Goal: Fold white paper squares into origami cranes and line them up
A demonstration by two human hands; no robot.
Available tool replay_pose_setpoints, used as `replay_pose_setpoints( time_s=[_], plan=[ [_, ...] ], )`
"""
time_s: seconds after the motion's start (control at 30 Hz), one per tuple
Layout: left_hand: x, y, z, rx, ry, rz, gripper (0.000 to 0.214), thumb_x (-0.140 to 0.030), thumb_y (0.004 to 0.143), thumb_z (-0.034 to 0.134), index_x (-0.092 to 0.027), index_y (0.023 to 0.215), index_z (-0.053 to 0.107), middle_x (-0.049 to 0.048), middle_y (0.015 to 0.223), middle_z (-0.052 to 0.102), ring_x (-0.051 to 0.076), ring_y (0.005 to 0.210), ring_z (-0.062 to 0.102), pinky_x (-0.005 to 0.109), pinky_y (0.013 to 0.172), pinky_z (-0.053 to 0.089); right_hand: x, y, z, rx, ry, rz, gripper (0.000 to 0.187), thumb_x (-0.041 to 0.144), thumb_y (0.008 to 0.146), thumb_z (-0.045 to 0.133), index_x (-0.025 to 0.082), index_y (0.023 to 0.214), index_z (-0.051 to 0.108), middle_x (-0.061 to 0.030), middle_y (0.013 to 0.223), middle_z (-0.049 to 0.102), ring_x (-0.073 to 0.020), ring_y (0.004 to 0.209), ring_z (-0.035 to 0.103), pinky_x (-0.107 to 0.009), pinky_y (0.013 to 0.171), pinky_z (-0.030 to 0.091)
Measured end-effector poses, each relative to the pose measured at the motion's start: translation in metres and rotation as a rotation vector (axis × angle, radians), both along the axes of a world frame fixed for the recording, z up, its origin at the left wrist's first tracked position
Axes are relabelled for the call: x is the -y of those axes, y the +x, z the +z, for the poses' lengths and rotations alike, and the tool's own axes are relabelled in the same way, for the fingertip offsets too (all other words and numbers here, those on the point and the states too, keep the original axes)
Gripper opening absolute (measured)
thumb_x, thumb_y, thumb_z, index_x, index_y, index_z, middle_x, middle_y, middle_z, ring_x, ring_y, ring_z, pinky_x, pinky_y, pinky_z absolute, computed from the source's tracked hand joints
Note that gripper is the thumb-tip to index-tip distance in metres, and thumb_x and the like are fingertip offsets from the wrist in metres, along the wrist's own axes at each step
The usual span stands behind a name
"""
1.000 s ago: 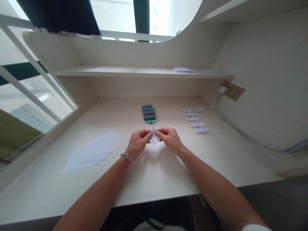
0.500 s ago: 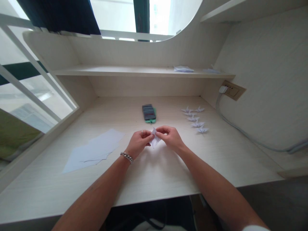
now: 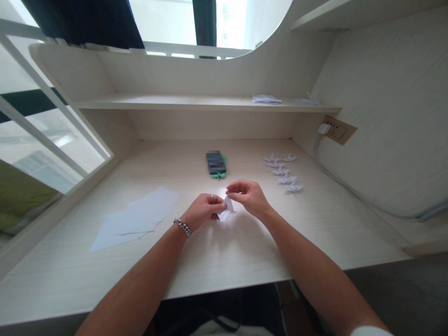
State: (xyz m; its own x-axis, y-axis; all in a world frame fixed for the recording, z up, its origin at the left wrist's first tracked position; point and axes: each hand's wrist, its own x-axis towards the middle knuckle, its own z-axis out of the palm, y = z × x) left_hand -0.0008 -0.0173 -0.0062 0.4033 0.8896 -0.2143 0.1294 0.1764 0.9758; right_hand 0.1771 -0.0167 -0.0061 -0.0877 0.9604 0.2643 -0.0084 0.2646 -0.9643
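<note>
A small piece of folded white paper (image 3: 227,213) is held above the middle of the desk, one point of it facing up. My left hand (image 3: 203,207), with a ring and a chain bracelet, pinches its left side between thumb and fingers. At the upper point, the thumb and fingers of my right hand (image 3: 248,195) are closed on the paper's tip. Several folded paper cranes (image 3: 287,180) stand in a group to the right, beyond my right hand. Left of my hands lie overlapping white paper sheets (image 3: 143,212).
Behind my hands sits a dark and green object (image 3: 216,164), blurred out by pixels. A shelf (image 3: 168,101) spans the back, bearing a stack of folded paper (image 3: 266,99). On the right wall a white plug and cable (image 3: 364,200) run from a socket (image 3: 340,130).
The folded paper has tilted and moved slightly down. My left hand shifted a little right and down with it, while my right fingers moved up to its tip.
</note>
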Motion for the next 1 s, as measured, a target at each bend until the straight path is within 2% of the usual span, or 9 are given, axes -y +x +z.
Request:
replay_pose_setpoints(
  time_s=[0.2, 0.37, 0.5, 0.7, 0.93, 1.0],
  plan=[
    [0.0014, 0.0011, 0.0035, -0.013, 0.022, 0.036, 0.021, -0.03, 0.061, 0.075, -0.011, 0.068, 0.068, 0.0006, 0.056, 0.059, 0.009, 0.049, 0.051, 0.021, 0.049, 0.04, -0.0033, 0.0039, 0.0004, -0.012, -0.025, -0.06, 0.023, 0.032, 0.07, 0.074, 0.016, 0.086, 0.071, -0.0055, 0.076, 0.072, -0.0165, 0.069, 0.065, -0.028, 0.062, 0.051],
    [0.002, 0.0011, 0.0058, -0.011, 0.055, 0.054, 0.022, -0.032, 0.063, 0.075, -0.012, 0.065, 0.066, 0.0002, 0.056, 0.058, 0.009, 0.051, 0.052, 0.022, 0.05, 0.041, -0.001, 0.0032, -0.0018, 0.103, 0.005, 0.076, 0.039, 0.029, 0.064, 0.079, 0.015, 0.099, 0.069, -0.0063, 0.084, 0.071, -0.017, 0.075, 0.066, -0.03, 0.069, 0.053],
    [0.0026, 0.0021, 0.0064, -0.036, 0.08, 0.025, 0.02, -0.03, 0.064, 0.073, -0.012, 0.065, 0.066, -0.0003, 0.055, 0.058, 0.009, 0.05, 0.051, 0.022, 0.05, 0.041, -0.0005, 0.0011, -0.0035, 0.089, -0.006, 0.047, 0.029, 0.027, 0.066, 0.077, 0.015, 0.091, 0.07, -0.0037, 0.074, 0.07, -0.0154, 0.068, 0.064, -0.028, 0.064, 0.05],
    [0.0037, 0.0032, 0.006, -0.05, 0.099, -0.01, 0.021, -0.031, 0.065, 0.073, -0.012, 0.066, 0.066, -0.0006, 0.056, 0.057, 0.008, 0.049, 0.05, 0.021, 0.048, 0.039, -0.0002, -0.0004, 0.0005, -0.012, -0.058, 0.025, 0.023, 0.032, 0.067, 0.075, 0.016, 0.082, 0.069, -0.0023, 0.069, 0.068, -0.0154, 0.065, 0.063, -0.029, 0.062, 0.051],
    [0.0048, 0.0033, 0.0089, -0.047, 0.124, 0.002, 0.022, -0.032, 0.065, 0.073, -0.011, 0.069, 0.069, 0.0002, 0.056, 0.059, 0.009, 0.049, 0.051, 0.021, 0.048, 0.041, -0.0017, 0.0017, 0.0025, -0.031, -0.063, -0.016, 0.03, 0.043, 0.077, 0.066, 0.017, 0.092, 0.067, -0.0035, 0.072, 0.07, -0.0141, 0.063, 0.063, -0.027, 0.058, 0.05],
    [0.0049, 0.0029, 0.0089, -0.048, 0.128, 0.015, 0.021, -0.032, 0.065, 0.072, -0.011, 0.068, 0.068, 0.0004, 0.056, 0.059, 0.009, 0.049, 0.051, 0.021, 0.048, 0.041, -0.0011, 0.003, 0.0024, -0.019, -0.044, -0.012, 0.032, 0.043, 0.076, 0.068, 0.017, 0.095, 0.067, -0.0043, 0.075, 0.07, -0.0147, 0.065, 0.063, -0.027, 0.06, 0.05]
  ],
)
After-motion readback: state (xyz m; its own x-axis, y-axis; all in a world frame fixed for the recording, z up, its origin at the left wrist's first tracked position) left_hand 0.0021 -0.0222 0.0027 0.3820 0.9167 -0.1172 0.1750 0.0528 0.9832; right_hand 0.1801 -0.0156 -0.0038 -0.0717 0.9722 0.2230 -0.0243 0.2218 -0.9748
